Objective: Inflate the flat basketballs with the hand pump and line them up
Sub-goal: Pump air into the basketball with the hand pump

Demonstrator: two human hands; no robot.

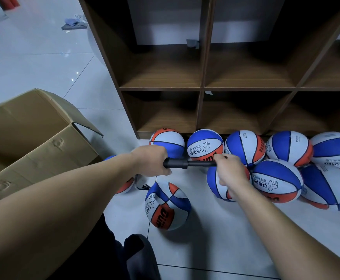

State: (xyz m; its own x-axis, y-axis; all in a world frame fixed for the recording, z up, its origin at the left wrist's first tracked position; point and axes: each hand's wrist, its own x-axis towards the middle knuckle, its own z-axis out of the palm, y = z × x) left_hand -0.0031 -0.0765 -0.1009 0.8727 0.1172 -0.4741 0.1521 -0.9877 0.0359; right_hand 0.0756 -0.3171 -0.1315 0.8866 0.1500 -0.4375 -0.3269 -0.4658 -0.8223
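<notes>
Basketballs lie on the tiled floor: one (167, 206) nearest, one (124, 185) half hidden under the left arm. Above it, left hand (151, 161) and right hand (231, 172) each wrap fingers round the black pump (189, 163). Beyond, eight more balls in two rows crowd the wooden shelf (202, 88); one cardboard box (34, 138) stands left.

Both forearms bare, no sleeves; left hand (152, 161) and right hand (232, 174) ungloved, no rings. Dark trousers (124, 257) below the wrists.
</notes>
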